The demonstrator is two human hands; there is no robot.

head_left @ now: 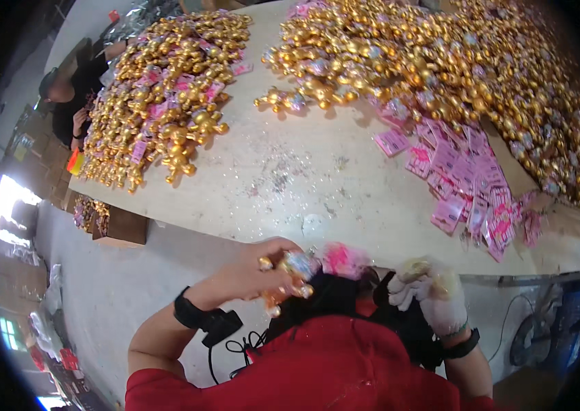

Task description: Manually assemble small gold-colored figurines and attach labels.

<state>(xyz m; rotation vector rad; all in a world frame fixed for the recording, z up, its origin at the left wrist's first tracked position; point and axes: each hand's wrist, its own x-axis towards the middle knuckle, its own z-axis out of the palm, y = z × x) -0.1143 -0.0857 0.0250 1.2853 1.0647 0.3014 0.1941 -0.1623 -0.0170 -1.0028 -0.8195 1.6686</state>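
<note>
My bare left hand (262, 270) is closed round a shiny gold balloon-animal-like figure (294, 282) with a silvery, glittering middle. It holds the figure over the near edge of the table, close to my body. Just right of the figure is a pink printed tag (344, 260), blurred by motion; whether it is joined to the figure I cannot tell. My right hand (430, 291), in a white glove with yellowish fingers, is raised to the right of the tag. Its fingers are curled together, and anything between them is too small to make out.
Gold figures lie heaped on the table (249, 185), in a left pile (166, 96) and a larger right pile (399, 55). Pink tags (461, 171) spread at the right. Another person (74, 96) is beyond the left pile. A cardboard box (120, 227) stands below the left edge.
</note>
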